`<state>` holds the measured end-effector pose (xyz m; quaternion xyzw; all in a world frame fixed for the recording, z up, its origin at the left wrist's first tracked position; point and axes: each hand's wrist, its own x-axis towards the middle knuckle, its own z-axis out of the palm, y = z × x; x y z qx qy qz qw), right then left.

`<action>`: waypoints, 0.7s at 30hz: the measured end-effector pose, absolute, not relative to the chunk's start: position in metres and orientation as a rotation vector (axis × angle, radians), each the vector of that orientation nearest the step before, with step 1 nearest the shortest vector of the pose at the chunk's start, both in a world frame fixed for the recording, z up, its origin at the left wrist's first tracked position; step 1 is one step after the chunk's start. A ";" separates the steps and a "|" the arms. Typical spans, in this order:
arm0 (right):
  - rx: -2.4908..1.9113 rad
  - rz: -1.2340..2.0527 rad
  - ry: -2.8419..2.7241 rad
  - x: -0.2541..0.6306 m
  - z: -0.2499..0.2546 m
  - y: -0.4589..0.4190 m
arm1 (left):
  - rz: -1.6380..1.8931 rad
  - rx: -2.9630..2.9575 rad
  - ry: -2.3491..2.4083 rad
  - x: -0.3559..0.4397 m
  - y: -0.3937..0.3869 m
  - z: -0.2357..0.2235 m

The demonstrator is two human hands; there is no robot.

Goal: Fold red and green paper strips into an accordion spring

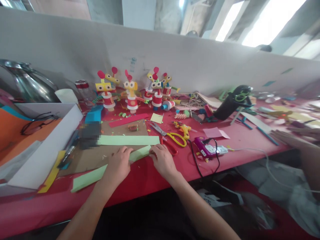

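A light green paper strip (88, 177) slants across the front of the table, and both hands are on it. My left hand (119, 165) grips it around the middle with bent fingers; the fingertips are partly hidden. At the strip's right end, my right hand (163, 160) pinches the paper between thumb and fingers. A second pale green strip (128, 140) lies flat just beyond them on a brown cardboard sheet (82, 160). Close past my right hand rest scissors (183, 140) with yellow and red handles. A small coiled paper spring (133, 128) sits on the cardboard.
Several paper-cup figures (131, 100) stand along the partition. To the left are a white box (47, 146) and a steel jug (32, 83). On the right lie a yellow glue gun (185, 131), a purple power strip (206, 146) with cords, and another person's hand (287, 137).
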<state>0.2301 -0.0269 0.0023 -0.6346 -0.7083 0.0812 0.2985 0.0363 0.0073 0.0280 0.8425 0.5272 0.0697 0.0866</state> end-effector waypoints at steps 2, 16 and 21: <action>-1.605 0.291 -1.831 0.232 0.003 -0.023 | 0.165 2.464 1.556 0.037 0.011 0.030; -1.101 1.296 -1.584 0.189 0.024 -0.039 | 1.538 0.662 1.078 0.032 0.020 0.048; -1.181 1.182 -1.820 0.200 0.028 -0.028 | 1.734 0.411 1.021 0.020 0.019 0.027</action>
